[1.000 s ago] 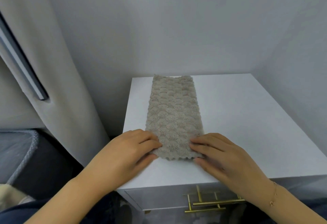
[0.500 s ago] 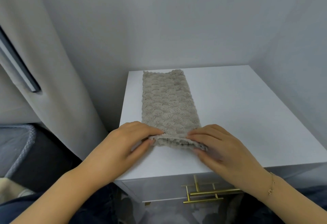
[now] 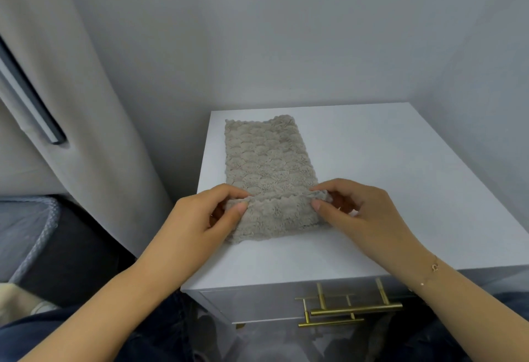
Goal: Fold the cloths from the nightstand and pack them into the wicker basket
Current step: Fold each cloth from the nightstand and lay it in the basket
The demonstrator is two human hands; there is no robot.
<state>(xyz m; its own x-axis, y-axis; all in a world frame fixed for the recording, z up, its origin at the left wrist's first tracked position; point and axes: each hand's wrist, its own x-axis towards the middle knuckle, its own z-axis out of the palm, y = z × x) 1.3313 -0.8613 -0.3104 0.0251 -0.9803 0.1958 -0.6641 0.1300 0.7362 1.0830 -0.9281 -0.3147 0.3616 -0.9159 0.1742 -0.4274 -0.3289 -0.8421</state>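
Observation:
A beige, scallop-textured cloth (image 3: 267,161) lies as a long strip on the white nightstand (image 3: 386,178), running away from me along its left side. Its near end is lifted and turned over onto the strip. My left hand (image 3: 200,218) pinches the left corner of that turned-over end between thumb and fingers. My right hand (image 3: 357,212) pinches the right corner the same way. The wicker basket is not in view.
A grey curtain (image 3: 94,132) hangs to the left of the nightstand, with bedding (image 3: 25,227) low at the far left. Walls stand close behind and to the right. Brass drawer handles (image 3: 352,308) show on the nightstand's front.
Both hands have gone from pressing on the cloth's near end to pinching its corners, lifting that end and carrying it away from me over the strip.

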